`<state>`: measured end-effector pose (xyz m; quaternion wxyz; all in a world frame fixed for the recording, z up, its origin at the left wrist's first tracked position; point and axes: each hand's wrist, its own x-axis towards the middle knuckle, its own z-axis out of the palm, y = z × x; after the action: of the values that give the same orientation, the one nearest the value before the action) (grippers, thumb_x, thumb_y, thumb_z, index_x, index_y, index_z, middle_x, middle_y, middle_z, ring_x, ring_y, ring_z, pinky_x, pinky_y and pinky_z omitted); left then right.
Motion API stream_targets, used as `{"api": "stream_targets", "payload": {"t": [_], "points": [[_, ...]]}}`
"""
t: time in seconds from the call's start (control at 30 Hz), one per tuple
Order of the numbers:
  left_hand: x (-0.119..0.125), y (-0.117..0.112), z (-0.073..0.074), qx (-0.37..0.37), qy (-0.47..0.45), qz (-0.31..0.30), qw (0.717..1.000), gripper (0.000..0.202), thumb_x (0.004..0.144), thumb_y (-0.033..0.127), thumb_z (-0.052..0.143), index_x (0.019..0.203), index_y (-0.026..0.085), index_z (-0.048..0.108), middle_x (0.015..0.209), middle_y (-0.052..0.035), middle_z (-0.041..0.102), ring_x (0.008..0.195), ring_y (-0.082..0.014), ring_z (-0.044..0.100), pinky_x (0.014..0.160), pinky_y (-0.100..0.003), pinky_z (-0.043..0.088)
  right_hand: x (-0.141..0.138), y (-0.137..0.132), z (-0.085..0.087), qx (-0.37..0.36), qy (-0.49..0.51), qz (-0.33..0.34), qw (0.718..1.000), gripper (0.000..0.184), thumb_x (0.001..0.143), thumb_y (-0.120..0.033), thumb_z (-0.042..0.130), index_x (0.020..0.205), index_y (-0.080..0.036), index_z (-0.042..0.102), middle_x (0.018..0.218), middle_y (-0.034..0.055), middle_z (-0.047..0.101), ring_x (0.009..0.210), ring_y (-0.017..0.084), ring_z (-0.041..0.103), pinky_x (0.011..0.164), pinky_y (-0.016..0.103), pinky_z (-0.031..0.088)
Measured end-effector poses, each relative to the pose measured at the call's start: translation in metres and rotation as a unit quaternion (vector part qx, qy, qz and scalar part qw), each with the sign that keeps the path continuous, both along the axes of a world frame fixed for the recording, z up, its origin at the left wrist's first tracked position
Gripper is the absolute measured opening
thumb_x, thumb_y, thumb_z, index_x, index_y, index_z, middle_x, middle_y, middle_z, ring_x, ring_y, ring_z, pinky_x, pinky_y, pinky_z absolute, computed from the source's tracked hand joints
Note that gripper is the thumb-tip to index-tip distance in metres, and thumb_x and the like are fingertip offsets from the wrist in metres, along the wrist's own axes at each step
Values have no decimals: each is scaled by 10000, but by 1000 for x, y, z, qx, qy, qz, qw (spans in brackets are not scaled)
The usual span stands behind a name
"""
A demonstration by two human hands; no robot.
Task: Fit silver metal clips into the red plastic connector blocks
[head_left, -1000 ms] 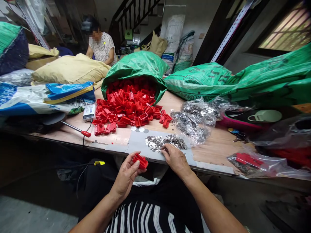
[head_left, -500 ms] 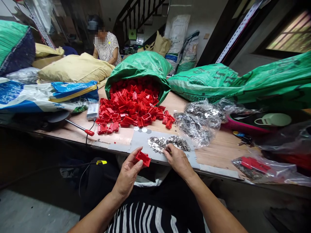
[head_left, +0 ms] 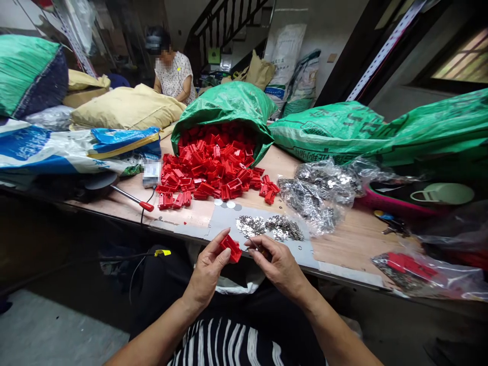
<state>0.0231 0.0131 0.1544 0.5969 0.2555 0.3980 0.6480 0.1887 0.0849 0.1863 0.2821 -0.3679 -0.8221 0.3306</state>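
Between the thumb and fingers of my left hand (head_left: 208, 267) is a small red plastic housing (head_left: 231, 248), shaped like an open box and tilted. My right hand (head_left: 276, 262) is closed just to the right of it, apart from it. A thin dark piece (head_left: 250, 242) pokes out from the right fingertips towards the housing; its kind is unclear, and part of it is hidden in the hand. Just beyond the hands lie two small heaps of flat metal pieces, a bright heap (head_left: 249, 224) and a darker heap (head_left: 285, 227), on a grey sheet (head_left: 221, 223).
Many red housings (head_left: 213, 170) spill from a green woven sack (head_left: 229, 101). Clear bags of metal pieces (head_left: 312, 203) lie right of them. A red-tipped lever (head_left: 131, 197) reaches the table's left edge. A pink basin (head_left: 396, 206) stands right. Another person (head_left: 175, 76) sits beyond.
My right hand has moved from the metal heaps down and left towards the red housing, and the thin piece now shows at its fingertips. My left hand has tilted the housing slightly.
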Motion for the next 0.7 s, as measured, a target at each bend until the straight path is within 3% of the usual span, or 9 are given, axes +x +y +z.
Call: {"api": "stream_targets", "payload": {"t": [0.33, 0.7], "points": [[2, 1, 5, 6, -19, -15, 1000, 442, 788, 285, 685, 1220, 233, 612, 959, -29, 682, 849, -149, 602, 802, -243, 456, -7, -6, -2, 69, 15, 83, 994, 99, 895, -162, 489, 873, -206, 575, 811, 43, 628, 764, 162, 586, 710, 276, 476], [-2, -1, -3, 36, 47, -63, 996, 470, 847, 290, 612, 1308, 240, 530, 1142, -67, 678, 1087, -224, 588, 988, -345, 396, 1, -3, -10, 37, 48, 153, 986, 79, 916, -177, 523, 933, -205, 595, 848, 43, 617, 799, 150, 579, 730, 273, 469]]}}
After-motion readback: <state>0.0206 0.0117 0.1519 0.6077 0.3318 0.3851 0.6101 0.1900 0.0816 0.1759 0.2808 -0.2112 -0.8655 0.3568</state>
